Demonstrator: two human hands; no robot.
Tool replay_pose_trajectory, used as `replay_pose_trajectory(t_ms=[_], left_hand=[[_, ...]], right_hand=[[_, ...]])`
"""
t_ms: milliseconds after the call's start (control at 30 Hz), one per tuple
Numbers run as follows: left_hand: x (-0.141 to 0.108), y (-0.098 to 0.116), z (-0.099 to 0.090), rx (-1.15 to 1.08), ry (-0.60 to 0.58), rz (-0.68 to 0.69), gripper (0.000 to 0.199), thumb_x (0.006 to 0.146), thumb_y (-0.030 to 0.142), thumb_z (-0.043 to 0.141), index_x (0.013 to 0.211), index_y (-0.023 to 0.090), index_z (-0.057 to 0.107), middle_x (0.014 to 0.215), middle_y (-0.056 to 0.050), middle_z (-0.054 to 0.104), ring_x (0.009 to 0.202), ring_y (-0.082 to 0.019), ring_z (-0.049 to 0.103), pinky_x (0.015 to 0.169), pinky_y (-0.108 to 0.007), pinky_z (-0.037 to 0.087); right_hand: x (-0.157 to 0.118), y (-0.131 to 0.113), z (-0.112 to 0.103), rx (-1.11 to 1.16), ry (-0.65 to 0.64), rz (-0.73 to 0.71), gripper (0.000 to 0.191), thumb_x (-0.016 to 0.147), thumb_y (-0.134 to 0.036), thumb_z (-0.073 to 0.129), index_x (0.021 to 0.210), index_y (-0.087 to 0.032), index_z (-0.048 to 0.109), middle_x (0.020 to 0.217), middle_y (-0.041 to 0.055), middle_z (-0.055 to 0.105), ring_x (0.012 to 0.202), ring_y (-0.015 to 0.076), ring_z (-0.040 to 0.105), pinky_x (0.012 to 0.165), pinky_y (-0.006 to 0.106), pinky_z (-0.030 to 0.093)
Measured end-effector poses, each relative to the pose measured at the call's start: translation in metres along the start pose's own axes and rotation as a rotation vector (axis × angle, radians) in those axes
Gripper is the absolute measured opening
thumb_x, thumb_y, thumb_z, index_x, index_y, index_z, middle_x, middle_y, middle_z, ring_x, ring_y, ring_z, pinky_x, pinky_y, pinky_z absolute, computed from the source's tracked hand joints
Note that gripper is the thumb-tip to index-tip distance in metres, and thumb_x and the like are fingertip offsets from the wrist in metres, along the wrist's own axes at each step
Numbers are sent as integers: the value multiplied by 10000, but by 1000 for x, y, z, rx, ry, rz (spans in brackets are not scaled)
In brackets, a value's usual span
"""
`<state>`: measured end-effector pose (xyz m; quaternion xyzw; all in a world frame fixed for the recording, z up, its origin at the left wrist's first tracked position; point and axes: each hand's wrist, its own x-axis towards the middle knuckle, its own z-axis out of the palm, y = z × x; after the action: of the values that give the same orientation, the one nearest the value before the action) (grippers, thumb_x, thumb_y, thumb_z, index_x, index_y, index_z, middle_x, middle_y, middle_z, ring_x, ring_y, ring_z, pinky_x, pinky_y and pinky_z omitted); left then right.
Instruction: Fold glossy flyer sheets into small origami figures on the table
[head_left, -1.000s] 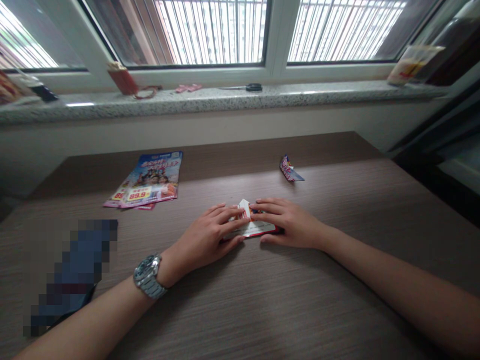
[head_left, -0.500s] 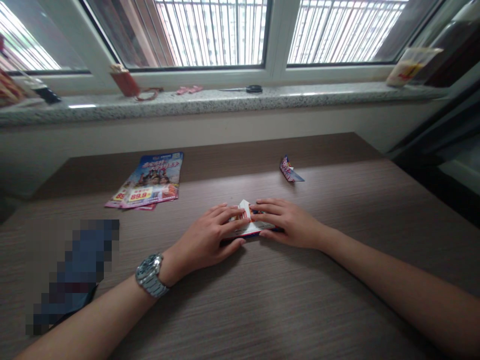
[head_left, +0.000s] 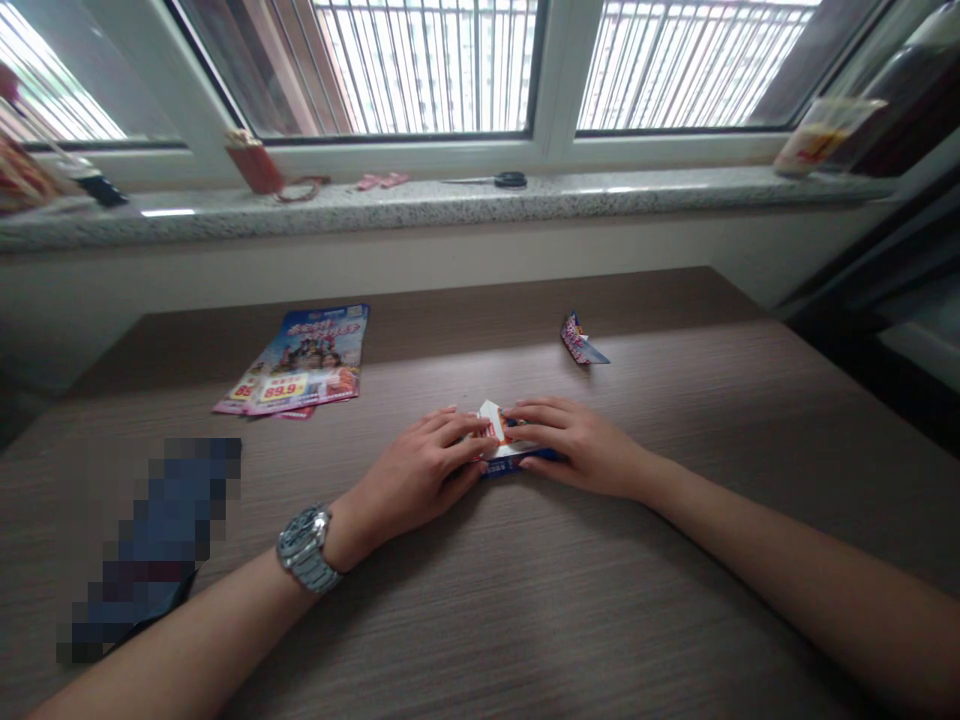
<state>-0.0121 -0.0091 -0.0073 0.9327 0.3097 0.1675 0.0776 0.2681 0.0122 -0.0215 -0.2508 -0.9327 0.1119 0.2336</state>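
Spanning mid-frame to bottom: brown wood-grain worktop [head_left: 450, 610]; speckled sill [head_left: 637, 199] and windows [head_left: 553, 75] above. Folded paper [head_left: 492, 425] at frame centre, white, pointed far end, blue near edge. Left hand [head_left: 426, 462], right hand [head_left: 589, 448] holding it, fingers on top.

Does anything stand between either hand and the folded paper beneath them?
Nothing visible does: the left hand and right hand both touch the folded paper. The printed flyers lie apart, farther left.
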Motion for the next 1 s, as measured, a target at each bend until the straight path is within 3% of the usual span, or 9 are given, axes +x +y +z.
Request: replay_pose_trajectory(t_ms=[233,333,500,667,1000], left_hand=[[1,2,-1,1,10,-7,318,1019,259,560,1329,265,635,1380,-59,640,1263,-246,605,1179,-505,414],[1,3,-1,-5,16,-9,339,990,315,614,1323,258,641,1372,-78,641,1265,-268,605,1171,-517,423],[0,2,0,-53,46,-8,318,1001,211,579,1309,255,641,1348,-73,653,1232,-235,624,1167,-492,429],[0,0,3,-165,93,-65,220,1035,204,531,1217,200,654,1272,-104,663,1150,-225,640,998,-395,543],[2,1,4,-108,98,-133,307,1053,225,515,1352,229,584,1318,-90,640,1110,-210,662,963,-361,555]], right_hand=[[2,-4,0,57,26,7,171,1014,-255,593,1149,-208,686,1199,97,713,1090,239,627,968,415,536],[3,-6,1,69,40,22,166,1016,-248,592,1147,-208,686,1180,94,710,1070,236,623,954,408,528],[5,-7,1,123,66,49,140,1027,-236,572,1078,-201,697,1118,87,729,1020,224,638,918,396,521],[5,-6,2,143,75,84,143,1025,-241,574,1065,-221,711,1095,78,742,1010,219,660,915,397,522],[11,-7,7,157,115,231,145,1001,-238,616,1122,-198,687,1079,94,705,1008,229,669,896,369,540]])
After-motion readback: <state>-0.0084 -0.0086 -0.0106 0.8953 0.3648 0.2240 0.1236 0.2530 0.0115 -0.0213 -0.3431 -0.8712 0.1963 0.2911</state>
